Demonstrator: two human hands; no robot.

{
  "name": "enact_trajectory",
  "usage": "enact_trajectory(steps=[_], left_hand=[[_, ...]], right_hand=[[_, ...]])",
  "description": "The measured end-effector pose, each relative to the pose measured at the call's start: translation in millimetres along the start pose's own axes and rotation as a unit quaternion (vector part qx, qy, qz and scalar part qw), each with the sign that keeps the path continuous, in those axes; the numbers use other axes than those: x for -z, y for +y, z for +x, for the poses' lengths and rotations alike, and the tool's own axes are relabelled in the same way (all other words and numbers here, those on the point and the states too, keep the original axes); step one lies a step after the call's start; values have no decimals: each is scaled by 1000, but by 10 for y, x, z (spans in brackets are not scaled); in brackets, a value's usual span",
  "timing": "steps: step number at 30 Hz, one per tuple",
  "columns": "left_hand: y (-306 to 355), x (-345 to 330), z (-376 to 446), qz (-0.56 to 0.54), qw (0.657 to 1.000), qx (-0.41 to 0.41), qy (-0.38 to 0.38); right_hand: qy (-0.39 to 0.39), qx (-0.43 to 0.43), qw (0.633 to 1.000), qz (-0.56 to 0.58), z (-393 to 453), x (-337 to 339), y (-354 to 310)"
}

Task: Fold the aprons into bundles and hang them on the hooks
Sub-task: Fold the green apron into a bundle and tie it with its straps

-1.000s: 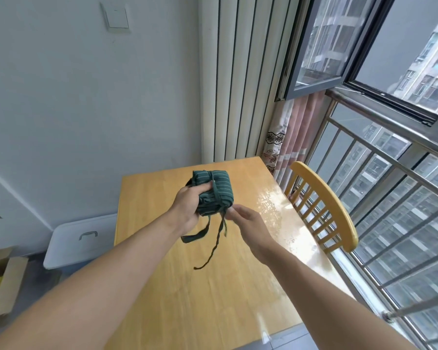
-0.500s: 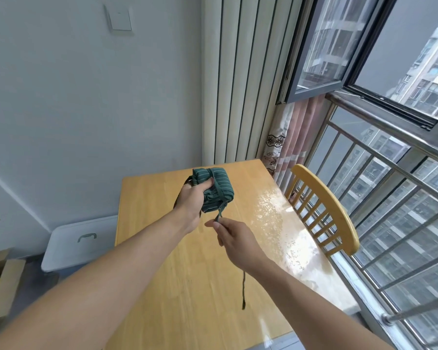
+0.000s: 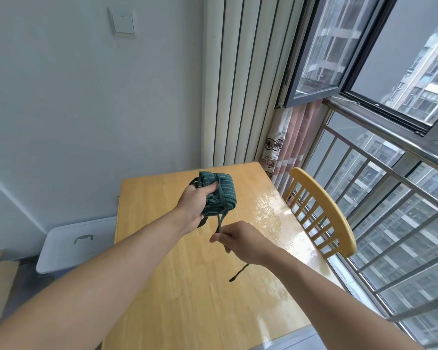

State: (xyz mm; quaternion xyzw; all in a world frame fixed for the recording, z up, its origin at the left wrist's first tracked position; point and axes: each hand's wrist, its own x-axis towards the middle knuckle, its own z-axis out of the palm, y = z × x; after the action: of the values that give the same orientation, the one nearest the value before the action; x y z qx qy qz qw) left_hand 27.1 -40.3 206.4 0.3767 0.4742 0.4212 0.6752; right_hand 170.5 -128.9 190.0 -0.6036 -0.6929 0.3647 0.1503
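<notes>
Bundle: the dark green white-striped fabric apron bundle (image 3: 216, 195) is up in the air above the far half of the yellow wooden surface (image 3: 177, 286), clear of the top.
Left hand: the left hand (image 3: 196, 207) is wrapped around the bundle's near side, fingers curled into the folds.
Right hand: the right hand (image 3: 240, 239) pinches the thin dark green tie string (image 3: 220, 222) just below the bundle; the string's loose end trails out under the wrist.
Handling: soft and light by the look of it, nothing stiff; I'd judge the folds spring open if the squeeze eases.
Where to hold: best around the body of the roll, with the string kept taut; the string or a loop is probably the part for a hook.
Edges: the surface's right edge runs just beside the yellow wooden spindle-back chair (image 3: 321, 213); the metal window railing (image 3: 390, 178) stands beyond it.
Open room: bare wood below the hands, the pale wall well behind.
Hooks: none in view.
</notes>
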Motion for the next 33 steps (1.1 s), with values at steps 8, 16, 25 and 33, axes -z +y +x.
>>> enact_trajectory(steps=[8, 16, 25, 33], left_hand=[[-111, 47, 6, 49, 998, -8, 33], [193, 76, -301, -27, 987, 63, -145], [189, 135, -460, 135, 956, 55, -256], [107, 156, -402, 256, 934, 12, -250]], right_hand=[[95, 93, 966, -223, -136, 347, -381], [-90, -34, 995, -1, -16, 280, -24], [-146, -176, 971, 66, 117, 980, -114], [-110, -223, 968, 13, 287, 939, -337]])
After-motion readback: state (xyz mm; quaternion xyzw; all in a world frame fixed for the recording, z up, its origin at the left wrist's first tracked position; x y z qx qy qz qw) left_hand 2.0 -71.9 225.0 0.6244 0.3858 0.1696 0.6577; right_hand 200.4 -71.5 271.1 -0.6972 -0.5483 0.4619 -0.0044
